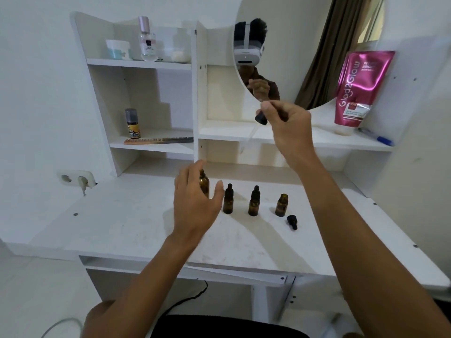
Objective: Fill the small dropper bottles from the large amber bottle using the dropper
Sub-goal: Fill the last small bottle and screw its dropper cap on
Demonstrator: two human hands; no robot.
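My right hand pinches the dropper by its bulb, raised well above the desk, glass tube hanging down. My left hand is spread, just beside the large bottle; contact cannot be told. One small bottle stands uncapped, its cap lying beside it; two others remain capped. Judgement: keep the tube vertical, centre the tip over the open neck, squeeze slowly.

amber bottles with black caps, white desk, magenta pouch, brown curtain
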